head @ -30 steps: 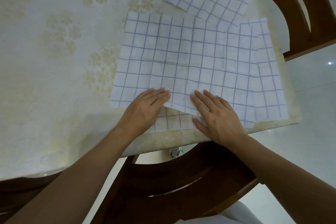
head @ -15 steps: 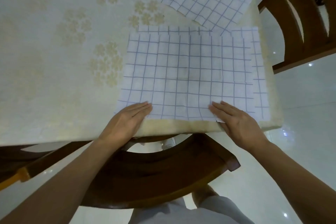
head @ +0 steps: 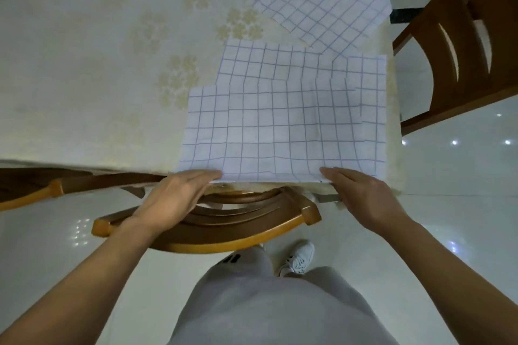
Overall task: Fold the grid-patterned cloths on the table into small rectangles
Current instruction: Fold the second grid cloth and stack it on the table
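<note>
Several grid-patterned cloths lie layered at the table's near right corner. The top cloth [head: 269, 131] is white with thin blue lines, spread flat, its near edge running along the table edge. A second cloth [head: 269, 61] shows from under its far side, and a third layer [head: 374, 92] sticks out on the right. One more grid cloth [head: 316, 3] lies apart, farther back and turned at an angle, its near corner reaching the stack.

Both hands are at the top cloth's near edge. The left hand [head: 176, 196] lies flat with its fingers together, fingertips touching the near left corner. The right hand [head: 364, 193] is flat too, fingers extended, with its fingertips on the edge near the right corner. Neither hand closes around the fabric; both are open, palms down.

The table [head: 84, 64] wears a cream tablecloth with pale flower prints. A wooden chair [head: 213, 232] is tucked under the near edge, below the hands. Another wooden chair [head: 462, 45] stands to the right. Below are the person's grey trousers [head: 269, 302] and a white sneaker [head: 298, 260] on a glossy white floor [head: 459, 176].
</note>
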`<state>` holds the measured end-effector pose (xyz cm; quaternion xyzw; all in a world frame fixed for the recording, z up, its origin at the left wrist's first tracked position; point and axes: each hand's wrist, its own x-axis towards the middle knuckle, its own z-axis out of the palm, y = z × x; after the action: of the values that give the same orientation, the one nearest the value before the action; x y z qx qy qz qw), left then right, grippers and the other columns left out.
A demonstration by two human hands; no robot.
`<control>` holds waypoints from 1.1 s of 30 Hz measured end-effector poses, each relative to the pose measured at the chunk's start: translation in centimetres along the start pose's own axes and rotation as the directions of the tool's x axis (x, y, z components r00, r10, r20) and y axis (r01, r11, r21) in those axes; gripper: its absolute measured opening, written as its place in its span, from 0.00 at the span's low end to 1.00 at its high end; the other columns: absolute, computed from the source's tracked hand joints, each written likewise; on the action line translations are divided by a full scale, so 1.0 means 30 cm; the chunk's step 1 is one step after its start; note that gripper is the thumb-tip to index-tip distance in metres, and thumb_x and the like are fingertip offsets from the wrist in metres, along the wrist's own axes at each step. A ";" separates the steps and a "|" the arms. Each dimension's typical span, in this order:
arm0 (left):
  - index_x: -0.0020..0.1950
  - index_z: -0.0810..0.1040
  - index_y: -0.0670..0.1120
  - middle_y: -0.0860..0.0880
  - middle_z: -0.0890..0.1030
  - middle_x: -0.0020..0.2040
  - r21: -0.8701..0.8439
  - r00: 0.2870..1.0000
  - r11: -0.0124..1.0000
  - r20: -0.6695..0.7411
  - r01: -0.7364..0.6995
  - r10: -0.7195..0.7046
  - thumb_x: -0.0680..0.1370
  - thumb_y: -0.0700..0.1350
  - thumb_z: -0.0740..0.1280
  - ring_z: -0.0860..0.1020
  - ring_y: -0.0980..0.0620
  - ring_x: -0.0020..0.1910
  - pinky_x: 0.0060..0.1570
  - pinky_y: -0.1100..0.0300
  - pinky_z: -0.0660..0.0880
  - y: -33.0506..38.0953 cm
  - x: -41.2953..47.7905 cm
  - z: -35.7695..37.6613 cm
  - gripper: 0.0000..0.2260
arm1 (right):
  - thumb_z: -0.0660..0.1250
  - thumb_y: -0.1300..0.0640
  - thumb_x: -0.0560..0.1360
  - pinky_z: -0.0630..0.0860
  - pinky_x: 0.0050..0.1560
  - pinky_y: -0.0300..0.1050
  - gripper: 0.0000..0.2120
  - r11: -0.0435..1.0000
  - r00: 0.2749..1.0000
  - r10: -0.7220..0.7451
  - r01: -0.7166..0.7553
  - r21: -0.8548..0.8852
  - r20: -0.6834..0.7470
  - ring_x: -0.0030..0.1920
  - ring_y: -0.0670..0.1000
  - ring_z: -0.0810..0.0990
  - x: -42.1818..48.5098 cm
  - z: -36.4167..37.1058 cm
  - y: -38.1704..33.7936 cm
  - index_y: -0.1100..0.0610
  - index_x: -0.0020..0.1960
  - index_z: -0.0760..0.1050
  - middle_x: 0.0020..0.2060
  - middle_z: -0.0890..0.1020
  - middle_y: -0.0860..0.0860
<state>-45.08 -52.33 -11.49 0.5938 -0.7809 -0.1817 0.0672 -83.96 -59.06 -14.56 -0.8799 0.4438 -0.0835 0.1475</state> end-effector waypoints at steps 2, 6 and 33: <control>0.70 0.76 0.51 0.51 0.79 0.66 0.004 1.000 1.000 0.019 0.019 -0.019 0.82 0.51 0.58 0.77 0.51 0.65 0.65 0.56 0.73 0.031 -0.025 -0.033 0.17 | 0.78 0.68 0.66 0.83 0.37 0.54 0.32 0.999 0.997 -0.043 0.043 -0.007 0.058 0.50 0.59 0.85 0.000 -0.028 0.003 0.57 0.68 0.76 0.56 0.84 0.56; 0.67 0.78 0.51 0.50 0.82 0.62 0.059 1.000 0.998 -0.010 0.023 -0.023 0.84 0.51 0.58 0.80 0.49 0.60 0.58 0.55 0.77 0.044 -0.019 -0.080 0.15 | 0.78 0.62 0.68 0.83 0.42 0.52 0.32 0.996 0.987 -0.083 0.088 -0.031 0.136 0.54 0.57 0.84 0.050 -0.095 0.024 0.54 0.70 0.73 0.61 0.82 0.54; 0.62 0.80 0.42 0.42 0.81 0.62 0.164 0.982 0.984 -0.181 0.073 -0.043 0.80 0.43 0.62 0.79 0.41 0.60 0.63 0.45 0.72 -0.435 0.631 0.050 0.13 | 0.50 0.48 0.84 0.67 0.69 0.67 0.22 0.972 0.985 0.135 -0.110 -0.207 0.112 0.72 0.61 0.71 0.774 0.089 0.269 0.52 0.73 0.71 0.71 0.74 0.54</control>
<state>-39.19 -73.04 -19.71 0.6338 -0.7667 -0.0628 0.0801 -75.58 -81.83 -19.40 -0.8647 0.4933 0.0261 0.0908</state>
